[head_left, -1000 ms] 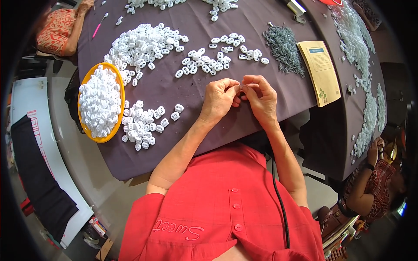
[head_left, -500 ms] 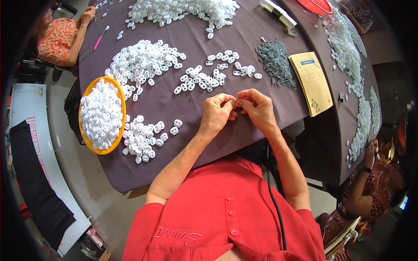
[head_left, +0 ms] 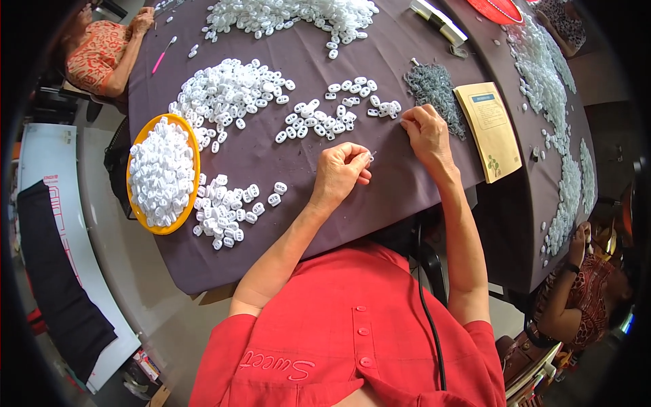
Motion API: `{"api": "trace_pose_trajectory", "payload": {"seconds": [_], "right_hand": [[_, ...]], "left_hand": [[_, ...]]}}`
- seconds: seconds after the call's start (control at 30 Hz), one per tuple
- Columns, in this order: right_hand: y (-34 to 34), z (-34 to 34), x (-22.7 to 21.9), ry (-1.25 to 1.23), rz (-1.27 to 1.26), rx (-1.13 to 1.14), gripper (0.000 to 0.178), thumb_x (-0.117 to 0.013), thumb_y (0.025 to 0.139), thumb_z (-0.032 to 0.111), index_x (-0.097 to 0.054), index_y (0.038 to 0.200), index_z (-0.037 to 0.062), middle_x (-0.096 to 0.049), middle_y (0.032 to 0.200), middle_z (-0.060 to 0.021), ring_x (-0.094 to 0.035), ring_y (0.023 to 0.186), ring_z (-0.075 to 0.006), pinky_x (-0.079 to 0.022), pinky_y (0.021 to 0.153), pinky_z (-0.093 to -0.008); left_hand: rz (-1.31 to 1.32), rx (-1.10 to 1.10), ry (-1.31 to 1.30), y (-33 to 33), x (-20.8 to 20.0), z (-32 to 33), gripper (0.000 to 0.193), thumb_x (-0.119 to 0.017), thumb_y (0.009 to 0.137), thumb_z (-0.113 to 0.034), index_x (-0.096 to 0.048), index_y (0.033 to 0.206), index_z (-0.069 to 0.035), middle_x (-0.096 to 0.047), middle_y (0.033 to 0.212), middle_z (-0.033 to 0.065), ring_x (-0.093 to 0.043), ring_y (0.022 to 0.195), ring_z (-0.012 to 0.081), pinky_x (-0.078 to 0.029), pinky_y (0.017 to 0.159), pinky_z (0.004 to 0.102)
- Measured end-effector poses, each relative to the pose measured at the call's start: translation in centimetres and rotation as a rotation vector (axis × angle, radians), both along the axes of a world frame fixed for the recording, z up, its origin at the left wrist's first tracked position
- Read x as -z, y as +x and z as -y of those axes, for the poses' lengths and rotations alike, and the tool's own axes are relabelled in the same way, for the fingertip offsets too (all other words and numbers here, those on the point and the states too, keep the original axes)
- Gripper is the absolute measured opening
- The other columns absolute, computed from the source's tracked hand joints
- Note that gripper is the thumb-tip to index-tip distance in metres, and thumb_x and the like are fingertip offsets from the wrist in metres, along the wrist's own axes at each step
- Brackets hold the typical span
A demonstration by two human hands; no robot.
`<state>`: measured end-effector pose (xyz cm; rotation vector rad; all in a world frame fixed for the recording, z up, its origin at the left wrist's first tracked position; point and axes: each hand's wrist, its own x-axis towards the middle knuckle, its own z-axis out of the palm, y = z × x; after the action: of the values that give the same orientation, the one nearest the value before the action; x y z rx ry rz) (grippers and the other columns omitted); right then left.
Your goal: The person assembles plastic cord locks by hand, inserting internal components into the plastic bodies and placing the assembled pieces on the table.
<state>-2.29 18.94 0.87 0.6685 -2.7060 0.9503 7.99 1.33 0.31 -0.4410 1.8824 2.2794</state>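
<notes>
My left hand (head_left: 341, 172) is over the near edge of the table, thumb and forefinger pinched on a small pale piece (head_left: 371, 157) whose kind is too small to tell. My right hand (head_left: 430, 139) is farther off to the right, beside a heap of small dark grey pieces (head_left: 434, 91). Its fingers are drawn together, and whatever they may hold is hidden. Just left of those fingertips lies a loose group of white oval two-holed plastic pieces (head_left: 383, 108). A larger scattered group of white oval pieces (head_left: 315, 122) lies beyond my left hand.
At left, a yellow oval basket (head_left: 197, 173) is heaped with white pieces, with more piles (head_left: 234, 88) around it. A tan booklet (head_left: 489, 129) lies right of the grey heap. Other people's arms (head_left: 122, 64) are at neighbouring table edges. A black cable (head_left: 428, 319) hangs down my front.
My hands, together before, are now apart: the right has moved away and to the right, toward the grey heap. The left stays nearly in place, with a small piece now visible at its fingertips.
</notes>
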Motion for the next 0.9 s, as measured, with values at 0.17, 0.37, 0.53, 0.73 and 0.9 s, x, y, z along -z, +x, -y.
{"api": "trace_pose_trajectory", "payload": {"seconds": [0.17, 0.37, 0.53, 0.73, 0.9], "right_hand": [[3.1, 0.8, -0.6, -0.501, 0.605, 0.173, 0.009, -0.063, 0.082, 0.007, -0.063, 0.09, 0.0021, -0.062, 0.082, -0.005, -0.06, 0.067, -0.0128, -0.049, 0.057, -0.0245], [5.5, 1.8, -0.6, -0.949, 0.939, 0.067, 0.023, -0.062, 0.084, 0.008, -0.058, 0.105, -0.0005, -0.062, 0.086, -0.0038, -0.062, 0.074, -0.0098, -0.052, 0.063, -0.021], [6.1, 2.5, -0.1, -0.887, 0.897, -0.007, 0.027, -0.062, 0.084, 0.005, -0.058, 0.11, -0.0002, -0.062, 0.086, -0.0031, -0.061, 0.074, -0.0088, -0.052, 0.062, -0.0201], [6.8, 3.2, -0.1, -0.698, 0.783, -0.077, 0.026, -0.057, 0.084, 0.0, -0.061, 0.11, 0.002, -0.061, 0.083, -0.0023, -0.059, 0.069, -0.0065, -0.049, 0.059, -0.0185], [7.1, 3.9, -0.8, -0.309, 0.371, -0.098, 0.019, -0.058, 0.077, 0.001, -0.062, 0.095, 0.0004, -0.062, 0.079, -0.0124, -0.061, 0.062, -0.0151, -0.048, 0.058, -0.0266]], "left_hand": [[0.008, -0.016, 0.014, -0.1, 0.1, 0.0, 0.012, -0.058, 0.086, -0.008, -0.062, 0.087, 0.003, -0.061, 0.07, 0.0049, -0.06, 0.055, 0.0098, -0.052, 0.049, 0.0221], [0.022, -0.006, 0.171, -0.2, -0.1, 0.5, 0.011, -0.059, 0.085, -0.008, -0.063, 0.09, 0.001, -0.063, 0.076, 0.0069, -0.062, 0.059, 0.0126, -0.055, 0.053, 0.0241], [0.031, -0.082, 0.301, -0.4, -0.1, 0.8, 0.011, -0.059, 0.085, -0.006, -0.064, 0.092, 0.001, -0.065, 0.08, 0.0075, -0.063, 0.064, 0.014, -0.056, 0.057, 0.0266], [0.005, -0.076, 0.271, -0.2, 0.2, 0.7, 0.011, -0.058, 0.085, -0.004, -0.064, 0.092, 0.002, -0.065, 0.082, 0.0083, -0.064, 0.068, 0.0145, -0.057, 0.06, 0.0267], [-0.003, -0.071, 0.288, -0.1, 0.3, 1.0, 0.011, -0.057, 0.086, -0.004, -0.063, 0.091, 0.003, -0.065, 0.081, 0.0089, -0.064, 0.068, 0.0142, -0.057, 0.06, 0.0265]]}}
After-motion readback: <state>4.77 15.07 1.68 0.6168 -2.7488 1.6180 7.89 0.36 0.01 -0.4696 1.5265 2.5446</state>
